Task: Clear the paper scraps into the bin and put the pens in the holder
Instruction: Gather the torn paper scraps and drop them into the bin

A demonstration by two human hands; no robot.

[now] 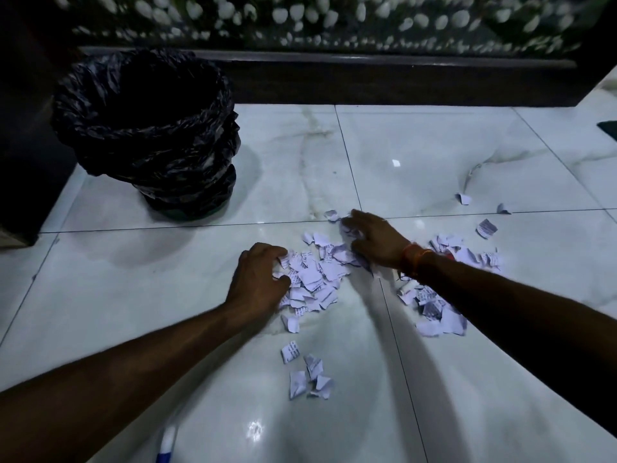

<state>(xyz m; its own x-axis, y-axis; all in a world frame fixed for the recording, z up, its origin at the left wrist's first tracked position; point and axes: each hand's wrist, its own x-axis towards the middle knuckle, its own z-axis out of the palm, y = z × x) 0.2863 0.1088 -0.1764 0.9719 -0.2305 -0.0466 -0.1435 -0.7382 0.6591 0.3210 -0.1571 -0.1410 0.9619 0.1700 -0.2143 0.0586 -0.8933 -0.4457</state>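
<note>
Floor: we see glossy pale marble tiles.
Bin: black-lined, upright, far left.
Hands: left hand and right hand both curl into paper scraps.

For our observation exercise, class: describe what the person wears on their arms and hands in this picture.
The left forearm and right forearm show no sleeves. The left hand and right hand wear no gloves. A band of orange-red threads circles the right wrist; the left wrist carries nothing.

Torn white paper scraps heaped and scattered on the floor, bag-lined bin upright beyond, blue-and-white pen lying nearest
</note>
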